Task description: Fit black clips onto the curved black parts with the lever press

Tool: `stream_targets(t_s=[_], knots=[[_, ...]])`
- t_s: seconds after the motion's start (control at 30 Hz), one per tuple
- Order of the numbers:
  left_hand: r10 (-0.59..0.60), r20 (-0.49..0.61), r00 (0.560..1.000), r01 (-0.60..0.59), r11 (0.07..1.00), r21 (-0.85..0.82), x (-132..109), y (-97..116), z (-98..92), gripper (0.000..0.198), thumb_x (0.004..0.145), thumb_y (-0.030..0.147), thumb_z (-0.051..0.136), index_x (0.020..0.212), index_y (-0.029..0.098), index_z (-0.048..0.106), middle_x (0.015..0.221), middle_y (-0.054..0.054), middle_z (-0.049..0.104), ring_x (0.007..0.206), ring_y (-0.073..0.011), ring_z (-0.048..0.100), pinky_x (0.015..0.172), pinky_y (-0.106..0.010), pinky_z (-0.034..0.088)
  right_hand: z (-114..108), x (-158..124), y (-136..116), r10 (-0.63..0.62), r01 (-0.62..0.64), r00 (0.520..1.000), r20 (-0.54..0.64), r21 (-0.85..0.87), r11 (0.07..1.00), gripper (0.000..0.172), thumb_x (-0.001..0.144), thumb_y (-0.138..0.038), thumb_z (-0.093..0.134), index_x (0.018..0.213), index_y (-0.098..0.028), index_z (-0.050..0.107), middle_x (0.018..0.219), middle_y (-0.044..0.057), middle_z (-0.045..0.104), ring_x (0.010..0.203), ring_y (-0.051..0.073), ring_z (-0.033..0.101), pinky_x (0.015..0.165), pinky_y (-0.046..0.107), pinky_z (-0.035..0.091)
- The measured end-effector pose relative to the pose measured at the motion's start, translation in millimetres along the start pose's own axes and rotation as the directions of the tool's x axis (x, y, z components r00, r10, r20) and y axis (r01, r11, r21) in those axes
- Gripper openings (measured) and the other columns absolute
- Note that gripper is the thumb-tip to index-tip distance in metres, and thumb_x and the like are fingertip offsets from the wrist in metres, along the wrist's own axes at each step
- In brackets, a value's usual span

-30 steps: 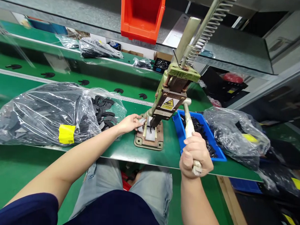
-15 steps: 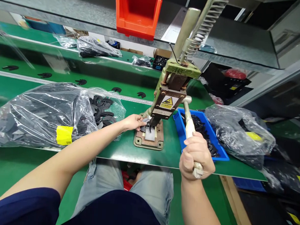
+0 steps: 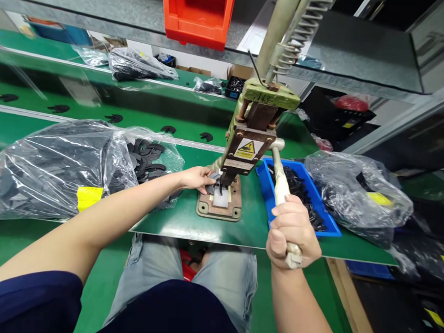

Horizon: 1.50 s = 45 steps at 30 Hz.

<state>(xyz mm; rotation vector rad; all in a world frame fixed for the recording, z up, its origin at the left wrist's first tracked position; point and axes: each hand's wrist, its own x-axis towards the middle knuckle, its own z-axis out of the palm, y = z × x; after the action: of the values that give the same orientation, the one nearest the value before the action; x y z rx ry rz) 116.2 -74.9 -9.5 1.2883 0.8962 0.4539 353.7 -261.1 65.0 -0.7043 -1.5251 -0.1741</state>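
Observation:
A green hand press (image 3: 250, 133) with a yellow warning label stands on the bench. My right hand (image 3: 292, 232) is wrapped round its lever (image 3: 280, 176), which slants down toward me. At the press base (image 3: 219, 210), my left hand (image 3: 197, 178) pinches a dark grey curved plastic piece (image 3: 213, 182) between thumb and fingers. The piece sits under the ram, and its far part is hidden by the press. A clear bag (image 3: 56, 164) of similar dark curved pieces lies open to the left. A blue tray (image 3: 327, 233) of small black parts stands right of the press.
Behind the bench, several dark curved pieces (image 3: 168, 129) lie spaced along a green belt (image 3: 143, 114). An orange bin (image 3: 198, 33) sits on the shelf above. Another plastic bag (image 3: 356, 192) lies beyond the blue tray, near the bench's right end.
The camera view has shifted slightly, and the pieces on the belt appear further left. Both hands keep their grips, and the lever is at about the same angle.

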Motion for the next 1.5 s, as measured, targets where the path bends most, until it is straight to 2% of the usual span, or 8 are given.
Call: stream_targets(t_s=[0.33, 0.5, 0.63, 0.83, 1.03, 1.33, 1.43, 1.5], knots=[[-0.197, -0.002, 0.98, 0.197, 0.98, -0.043, 0, -3, -2.9, 0.039, 0.076, 0.035, 0.094, 0.092, 0.014, 0.065, 0.073, -0.006, 0.075, 0.06, -0.0178, 0.076, 0.061, -0.026, 0.066, 4, 1, -1, 0.011, -0.01, 0.999, -0.039, 0.027, 1.0, 0.02, 0.081, -0.022, 0.068, 0.066, -0.023, 0.056, 0.062, -0.005, 0.061, 0.069, 0.018, 0.067, 0.093, 0.058, 0.058], [-0.092, 0.001, 0.996, 0.092, 0.984, -0.151, -7, -13, -0.5, 0.045, 0.075, 0.042, 0.094, 0.09, 0.013, 0.064, 0.08, -0.005, 0.075, 0.067, -0.0151, 0.076, 0.066, -0.025, 0.067, 3, 2, 0, -0.003, 0.003, 1.0, -0.02, 0.023, 1.0, 0.018, 0.081, -0.021, 0.067, 0.067, -0.023, 0.057, 0.064, -0.005, 0.062, 0.069, 0.018, 0.067, 0.093, 0.057, 0.058], [0.028, -0.04, 0.999, -0.033, 0.992, -0.123, -4, -16, 0.8, 0.048, 0.076, 0.047, 0.092, 0.084, 0.014, 0.059, 0.075, 0.0, 0.067, 0.064, -0.0116, 0.072, 0.066, -0.026, 0.067, 0, 2, 0, -0.01, 0.01, 1.0, 0.006, 0.009, 1.0, 0.018, 0.081, -0.022, 0.067, 0.067, -0.023, 0.056, 0.065, -0.005, 0.063, 0.07, 0.018, 0.067, 0.093, 0.056, 0.058], [0.015, 0.016, 1.0, -0.014, 0.999, -0.038, 0, -11, -1.4, 0.047, 0.076, 0.046, 0.092, 0.091, 0.012, 0.063, 0.082, -0.001, 0.066, 0.069, -0.0127, 0.071, 0.065, -0.028, 0.067, -1, 1, 1, 0.002, -0.002, 1.0, 0.012, -0.004, 1.0, 0.017, 0.082, -0.023, 0.067, 0.068, -0.024, 0.057, 0.064, -0.005, 0.064, 0.069, 0.018, 0.068, 0.093, 0.057, 0.059], [0.003, -0.038, 0.999, -0.002, 1.0, 0.024, -1, -11, 0.2, 0.04, 0.081, 0.041, 0.089, 0.089, 0.014, 0.061, 0.074, 0.002, 0.063, 0.06, -0.0131, 0.072, 0.059, -0.026, 0.065, -2, 2, -1, 0.011, -0.011, 1.0, 0.027, 0.0, 1.0, 0.015, 0.08, -0.019, 0.066, 0.069, -0.024, 0.057, 0.066, -0.006, 0.063, 0.072, 0.018, 0.068, 0.095, 0.058, 0.058], [-0.303, -0.009, 0.953, 0.304, 0.953, 0.004, 2, 8, 3.9, 0.031, 0.085, 0.031, 0.085, 0.101, 0.014, 0.065, 0.075, -0.01, 0.076, 0.064, -0.0225, 0.078, 0.059, -0.026, 0.065, -1, 1, 0, 0.005, -0.005, 1.0, 0.025, 0.0, 1.0, 0.018, 0.081, -0.021, 0.067, 0.068, -0.025, 0.056, 0.065, -0.006, 0.062, 0.071, 0.017, 0.066, 0.094, 0.054, 0.058], [-0.332, -0.036, 0.943, 0.33, 0.943, -0.042, -1, 10, 9.0, 0.03, 0.088, 0.03, 0.082, 0.106, 0.013, 0.065, 0.074, -0.011, 0.076, 0.061, -0.0214, 0.077, 0.057, -0.024, 0.063, 2, 23, -4, -0.006, 0.006, 1.0, -0.006, 0.077, 0.997, 0.02, 0.085, -0.027, 0.069, 0.07, -0.024, 0.057, 0.063, -0.005, 0.06, 0.069, 0.018, 0.065, 0.092, 0.053, 0.058], [-0.316, -0.066, 0.946, 0.311, 0.947, -0.074, -5, 9, 14.0, 0.03, 0.09, 0.03, 0.08, 0.109, 0.013, 0.065, 0.075, -0.01, 0.076, 0.06, -0.0205, 0.077, 0.057, -0.023, 0.063, 6, 54, -6, 0.006, 0.002, 0.999, -0.049, 0.148, 0.989, 0.012, 0.085, -0.033, 0.074, 0.084, -0.025, 0.064, 0.07, -0.003, 0.061, 0.072, 0.019, 0.065, 0.09, 0.052, 0.059]])
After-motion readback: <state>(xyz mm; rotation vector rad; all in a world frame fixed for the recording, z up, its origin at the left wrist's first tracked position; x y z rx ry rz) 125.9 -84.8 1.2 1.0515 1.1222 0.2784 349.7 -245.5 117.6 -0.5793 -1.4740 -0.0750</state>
